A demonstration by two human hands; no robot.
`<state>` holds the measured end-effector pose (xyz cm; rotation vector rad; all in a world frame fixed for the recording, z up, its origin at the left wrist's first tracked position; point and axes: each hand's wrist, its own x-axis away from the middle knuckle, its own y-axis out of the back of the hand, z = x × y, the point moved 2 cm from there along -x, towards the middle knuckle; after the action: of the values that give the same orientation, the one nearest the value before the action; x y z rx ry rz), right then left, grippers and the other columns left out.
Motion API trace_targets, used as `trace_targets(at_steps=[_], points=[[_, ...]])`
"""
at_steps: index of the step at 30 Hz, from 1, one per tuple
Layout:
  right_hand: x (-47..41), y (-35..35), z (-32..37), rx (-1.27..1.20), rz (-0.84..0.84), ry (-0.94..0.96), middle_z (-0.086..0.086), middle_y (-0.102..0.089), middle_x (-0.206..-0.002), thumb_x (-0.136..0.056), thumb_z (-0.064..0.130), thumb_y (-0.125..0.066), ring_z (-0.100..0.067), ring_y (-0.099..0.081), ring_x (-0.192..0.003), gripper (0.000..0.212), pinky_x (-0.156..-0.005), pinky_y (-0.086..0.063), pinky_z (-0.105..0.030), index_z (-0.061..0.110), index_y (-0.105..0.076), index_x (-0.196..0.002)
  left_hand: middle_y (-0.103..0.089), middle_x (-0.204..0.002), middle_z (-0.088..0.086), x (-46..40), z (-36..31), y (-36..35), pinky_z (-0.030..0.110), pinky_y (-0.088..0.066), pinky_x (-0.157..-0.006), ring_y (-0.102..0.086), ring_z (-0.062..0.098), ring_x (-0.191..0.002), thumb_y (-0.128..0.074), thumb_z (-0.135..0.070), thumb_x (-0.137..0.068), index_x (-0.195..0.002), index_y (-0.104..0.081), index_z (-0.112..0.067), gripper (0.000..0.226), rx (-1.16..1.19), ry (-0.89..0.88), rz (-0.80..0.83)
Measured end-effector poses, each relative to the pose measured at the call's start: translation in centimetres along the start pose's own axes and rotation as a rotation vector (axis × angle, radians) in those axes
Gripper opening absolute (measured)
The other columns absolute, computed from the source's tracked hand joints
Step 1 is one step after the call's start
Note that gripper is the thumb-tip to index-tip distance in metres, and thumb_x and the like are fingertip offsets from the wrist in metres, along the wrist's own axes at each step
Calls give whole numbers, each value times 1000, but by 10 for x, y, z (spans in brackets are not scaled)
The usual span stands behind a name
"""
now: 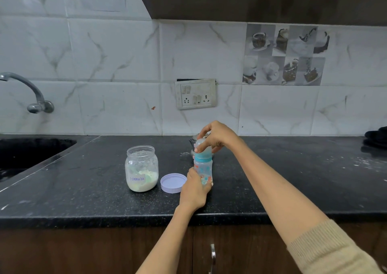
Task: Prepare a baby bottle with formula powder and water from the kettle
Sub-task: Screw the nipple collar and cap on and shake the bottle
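A clear baby bottle [203,168] with a blue collar and printed pictures stands upright on the black counter [282,179]. My left hand [194,189] grips its lower body. My right hand [215,136] is closed over the clear cap on top of the bottle. An open glass jar labelled "Formula" [141,168], with pale powder and a scoop in its bottom, stands left of the bottle. Its lilac lid [173,183] lies upside down between jar and bottle. A metal kettle [193,143] is mostly hidden behind the bottle and my right hand.
A sink [25,154] is set into the counter at the far left, with a tap [31,91] on the wall above it. A socket panel [195,93] is on the tiled wall. Dark items [376,137] sit at the far right edge. Cabinet doors are below the counter.
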<state>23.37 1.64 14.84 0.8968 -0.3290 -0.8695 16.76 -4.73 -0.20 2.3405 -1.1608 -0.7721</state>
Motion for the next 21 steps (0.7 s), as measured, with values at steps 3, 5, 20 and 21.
trace_targets(at_steps=[3, 5, 20, 21], points=[[2, -2, -2, -30, -31, 1, -9, -60, -119, -65, 18, -86, -30, -66, -101, 48, -83, -58, -39, 13, -67, -109, -47, -132, 6, -1, 0, 0, 34, -43, -97, -51, 23, -118, -59, -30, -89, -133, -30, -12, 56, 7, 5, -5], [3, -3, -3, -53, -39, -4, -8, -60, -120, -65, 17, -86, -28, -65, -97, 48, -82, -59, -37, 13, -68, -109, -47, -132, 6, -1, 0, 0, 34, -43, -98, -51, 22, -118, -59, -29, -89, -133, -29, -12, 56, 9, 9, -4], [11, -17, -15, -93, -193, 49, -8, -60, -129, -64, 23, -86, -26, -58, -114, 59, -93, -52, -38, 15, -66, -119, -47, -133, 8, -1, 1, -1, 39, -45, -99, -51, 25, -119, -60, -29, -88, -132, -30, -12, 56, 7, 21, 6], [12, -19, -18, -111, -210, 60, -7, -59, -130, -64, 22, -86, -26, -57, -116, 59, -94, -52, -38, 15, -66, -119, -48, -133, 8, -1, 1, -1, 39, -45, -98, -51, 26, -119, -61, -29, -88, -132, -30, -12, 56, 7, 18, 6]])
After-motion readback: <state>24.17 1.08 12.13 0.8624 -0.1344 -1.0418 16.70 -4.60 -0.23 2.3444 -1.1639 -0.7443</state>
